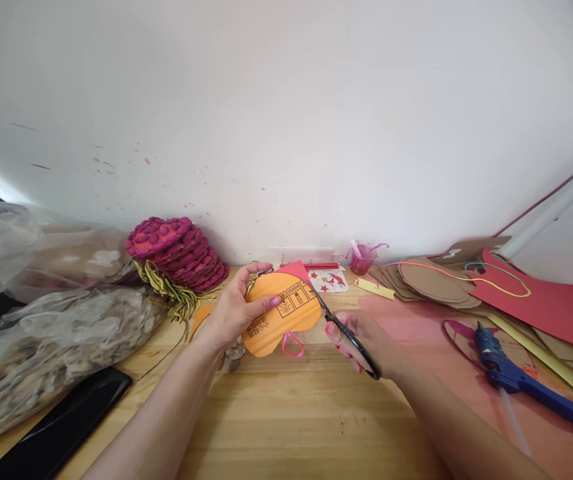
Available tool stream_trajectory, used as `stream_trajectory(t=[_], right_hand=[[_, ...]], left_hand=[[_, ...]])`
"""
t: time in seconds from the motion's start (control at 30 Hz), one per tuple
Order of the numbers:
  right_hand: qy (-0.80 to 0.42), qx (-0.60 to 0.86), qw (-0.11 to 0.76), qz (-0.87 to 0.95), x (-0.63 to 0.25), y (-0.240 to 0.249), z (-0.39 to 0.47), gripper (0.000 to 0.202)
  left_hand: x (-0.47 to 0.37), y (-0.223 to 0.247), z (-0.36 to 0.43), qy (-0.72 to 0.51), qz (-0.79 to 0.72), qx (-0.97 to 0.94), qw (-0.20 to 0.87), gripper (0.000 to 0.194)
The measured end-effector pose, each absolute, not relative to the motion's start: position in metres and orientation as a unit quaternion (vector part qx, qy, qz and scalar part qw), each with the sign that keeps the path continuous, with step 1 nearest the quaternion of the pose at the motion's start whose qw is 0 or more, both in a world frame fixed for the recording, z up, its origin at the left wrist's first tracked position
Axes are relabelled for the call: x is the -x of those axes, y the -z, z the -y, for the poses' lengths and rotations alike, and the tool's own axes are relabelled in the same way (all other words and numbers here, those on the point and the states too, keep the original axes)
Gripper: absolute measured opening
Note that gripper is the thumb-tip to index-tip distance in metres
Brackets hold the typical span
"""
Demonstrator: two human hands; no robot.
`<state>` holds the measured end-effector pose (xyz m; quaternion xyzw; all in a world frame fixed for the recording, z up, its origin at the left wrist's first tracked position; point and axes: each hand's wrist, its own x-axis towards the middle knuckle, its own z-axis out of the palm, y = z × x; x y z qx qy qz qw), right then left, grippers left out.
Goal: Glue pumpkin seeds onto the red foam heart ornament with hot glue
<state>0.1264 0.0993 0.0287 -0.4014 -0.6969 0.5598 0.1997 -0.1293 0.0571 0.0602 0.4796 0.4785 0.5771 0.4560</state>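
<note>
Pale wooden tabletop [286, 433], its grain running from side to side, stained pink toward the right edge. Toward the near left corner, a flat black object [61, 427] lies aslant; along the right edge, a blue glue gun [509, 377]. Above the tabletop's middle, the right hand [366, 340] has its fingers closed around the handles of the scissors [349, 337], whose blades meet the right side of an orange card piece [266, 293]. The left hand [236, 307] clamps this piece, thumb across its printed face; a pink loop [294, 350] hangs below, and red card [294, 269] shows above. Plastic bags [91, 340] fill the left edge. By the far edge, left to right: a stack of magenta pads [176, 257], a paint-smeared cup [362, 259], cardboard discs [429, 280] and, toward the far right corner, a red sheet [551, 297]. Behind rises a white wall [286, 120], spattered pink low down
</note>
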Motion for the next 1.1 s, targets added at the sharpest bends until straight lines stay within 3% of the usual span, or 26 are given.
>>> stream_trajectory(t=[1.1], right_hand=[[-0.497,0.424,0.178,0.736,-0.126,-0.041,-0.097,0.043]], left_hand=[[0.131,-0.066,-0.052,-0.507,-0.467,-0.535,0.488,0.058]])
